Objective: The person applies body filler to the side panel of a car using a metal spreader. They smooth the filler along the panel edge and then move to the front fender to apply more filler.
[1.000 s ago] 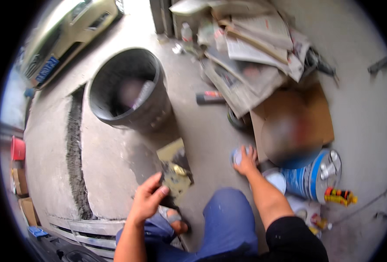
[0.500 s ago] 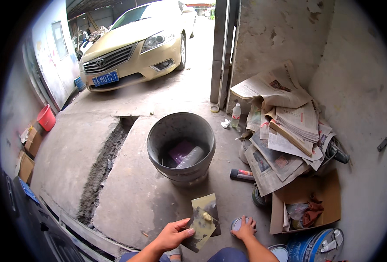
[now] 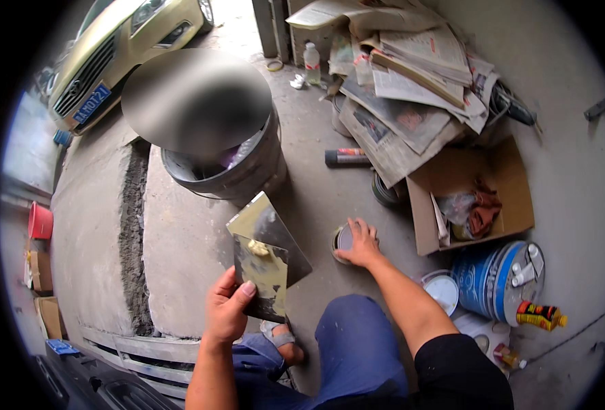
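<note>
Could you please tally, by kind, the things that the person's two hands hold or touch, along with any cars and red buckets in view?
Flat plates in the left hand: 2
Round tin at the right hand: 1
Car: 1
Red bucket: 1
Total: 5

blue lettered plate (image 3: 92,102) on car (image 3: 129,53)

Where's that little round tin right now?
In the head view, the round tin is just right of centre, with the person's right hand on it, left of the open cardboard box.
</note>
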`<state>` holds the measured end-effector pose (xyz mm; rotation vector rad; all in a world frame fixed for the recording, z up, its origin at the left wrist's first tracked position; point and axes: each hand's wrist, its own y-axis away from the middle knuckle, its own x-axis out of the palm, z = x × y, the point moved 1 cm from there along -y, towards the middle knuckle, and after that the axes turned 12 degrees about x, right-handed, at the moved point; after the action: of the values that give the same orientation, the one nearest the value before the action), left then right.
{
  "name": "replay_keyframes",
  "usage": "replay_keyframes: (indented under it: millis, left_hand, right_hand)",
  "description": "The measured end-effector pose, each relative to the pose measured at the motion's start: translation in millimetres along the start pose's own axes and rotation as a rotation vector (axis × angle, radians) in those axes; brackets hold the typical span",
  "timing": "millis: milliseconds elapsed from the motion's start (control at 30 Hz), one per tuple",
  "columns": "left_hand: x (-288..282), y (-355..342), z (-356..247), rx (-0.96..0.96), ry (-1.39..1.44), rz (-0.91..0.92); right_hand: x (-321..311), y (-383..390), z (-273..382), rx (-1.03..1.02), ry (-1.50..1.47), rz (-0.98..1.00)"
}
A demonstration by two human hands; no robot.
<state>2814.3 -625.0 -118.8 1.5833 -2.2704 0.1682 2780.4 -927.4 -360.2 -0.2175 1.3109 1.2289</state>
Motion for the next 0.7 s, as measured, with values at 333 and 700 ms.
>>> replay_keyframes:
  millis: [333, 700]
  left_hand:
    - [-9, 0, 2, -0.013, 0.033, 0.012]
    - [15, -10, 15, -0.204, 0.111, 0.157]
  right_hand:
    - [41, 52, -116, 0.577, -2.167, 0.325]
    - [-27, 112, -40, 0.297, -1.276, 0.289]
